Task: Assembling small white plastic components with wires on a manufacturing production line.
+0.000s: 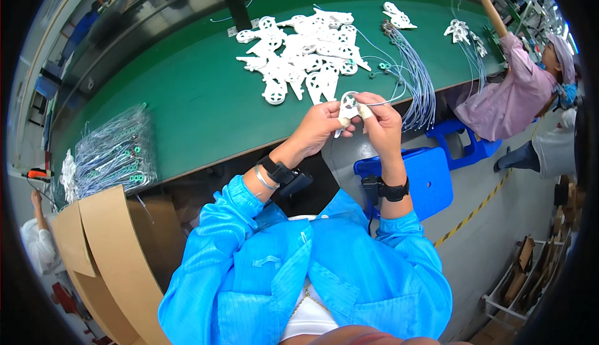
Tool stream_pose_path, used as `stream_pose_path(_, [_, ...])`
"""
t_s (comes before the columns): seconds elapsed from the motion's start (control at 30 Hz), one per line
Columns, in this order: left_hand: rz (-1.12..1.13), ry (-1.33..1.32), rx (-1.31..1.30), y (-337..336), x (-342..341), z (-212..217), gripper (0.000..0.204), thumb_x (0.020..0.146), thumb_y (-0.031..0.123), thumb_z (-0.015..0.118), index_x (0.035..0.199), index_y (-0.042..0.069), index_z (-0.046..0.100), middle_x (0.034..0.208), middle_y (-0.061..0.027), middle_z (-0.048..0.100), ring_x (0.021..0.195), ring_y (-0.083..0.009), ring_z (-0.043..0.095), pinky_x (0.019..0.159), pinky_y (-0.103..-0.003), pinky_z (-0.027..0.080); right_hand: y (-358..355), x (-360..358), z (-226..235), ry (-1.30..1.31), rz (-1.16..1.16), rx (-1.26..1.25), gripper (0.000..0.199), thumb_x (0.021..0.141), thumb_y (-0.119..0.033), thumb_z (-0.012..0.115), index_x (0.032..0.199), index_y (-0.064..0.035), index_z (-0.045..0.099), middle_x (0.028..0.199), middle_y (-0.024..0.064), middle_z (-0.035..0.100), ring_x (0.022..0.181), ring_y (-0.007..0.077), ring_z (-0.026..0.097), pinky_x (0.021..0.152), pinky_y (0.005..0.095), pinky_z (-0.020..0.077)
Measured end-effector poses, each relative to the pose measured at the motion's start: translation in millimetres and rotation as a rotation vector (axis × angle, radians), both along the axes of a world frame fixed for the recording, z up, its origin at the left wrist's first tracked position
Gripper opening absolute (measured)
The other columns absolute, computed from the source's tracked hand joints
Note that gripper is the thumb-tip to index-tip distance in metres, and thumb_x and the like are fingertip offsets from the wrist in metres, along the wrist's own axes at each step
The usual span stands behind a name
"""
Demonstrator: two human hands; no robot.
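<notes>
Above the near edge of the green table, both my hands hold one white plastic part with a spoked wheel (349, 103). My left hand (317, 126) is closed on its left side, the thumb pressed against it. The fingers of my right hand (382, 121) pinch the part's right side together with a pale blue cable (385, 102) that runs off to the right. Just beyond my hands lies a large heap of similar white parts (306, 51). To the right of the heap, a bundle of pale blue cables (419, 83) hangs over the table edge.
At left, a clear bag of cables (115, 148) lies on the green table (187, 89), with a cardboard box (112, 251) below. Blue stools (424, 179) stand to my right. A person in pink (508, 89) reaches across the table's right end, near more white parts (458, 29).
</notes>
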State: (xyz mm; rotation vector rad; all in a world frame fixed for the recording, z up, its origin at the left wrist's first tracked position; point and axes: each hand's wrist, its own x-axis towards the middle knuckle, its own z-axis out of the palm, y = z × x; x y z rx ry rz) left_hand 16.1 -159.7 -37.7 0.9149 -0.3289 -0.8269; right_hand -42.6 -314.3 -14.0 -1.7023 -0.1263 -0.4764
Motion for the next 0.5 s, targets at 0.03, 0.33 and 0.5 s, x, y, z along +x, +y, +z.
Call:
stream_pose_path(0.03, [-0.015, -0.002, -0.007, -1.2, 0.1, 1.9, 0.032, 0.084, 0.003, 0.059, 0.115, -0.003, 0.053, 0.098, -0.0091, 0.063, 0.078, -0.0122, 0.062, 0.069, -0.024, 0.053, -1.7, -1.9, 0.7, -0.002, -0.015, -0.007, 0.028, 0.086, 0.001, 0.054, 0.113, 0.0008, 0.061, 0.111, 0.0106, 0.06, 0.063, 0.0056, 0.056, 0.053, 0.0168, 0.0445])
stream_pose_path(0.33, [-0.116, 0.197, -0.174, -13.7, -7.8, 21.4, 0.032, 0.082, 0.006, 0.064, 0.11, -0.004, 0.051, 0.095, -0.0118, 0.063, 0.079, -0.0142, 0.063, 0.07, -0.026, 0.055, -10.0, -18.1, -32.9, 0.142, 0.159, 0.506, 0.05, 0.094, -0.023, 0.048, 0.139, -0.0032, 0.034, 0.108, 0.0079, 0.058, 0.08, 0.0115, 0.061, 0.069, 0.025, 0.052])
stream_pose_path(0.5, [-0.169, 0.208, -0.262, -18.6, -8.9, 23.7, 0.027, 0.085, 0.008, 0.061, 0.108, -0.004, 0.053, 0.093, -0.0127, 0.063, 0.077, -0.0137, 0.061, 0.064, -0.024, 0.051, -9.5, -34.2, -46.0, 0.145, 0.111, 0.024, 0.021, 0.087, -0.007, 0.057, 0.105, -0.0001, 0.062, 0.093, 0.0045, 0.064, 0.078, 0.0121, 0.059, 0.069, 0.0261, 0.049])
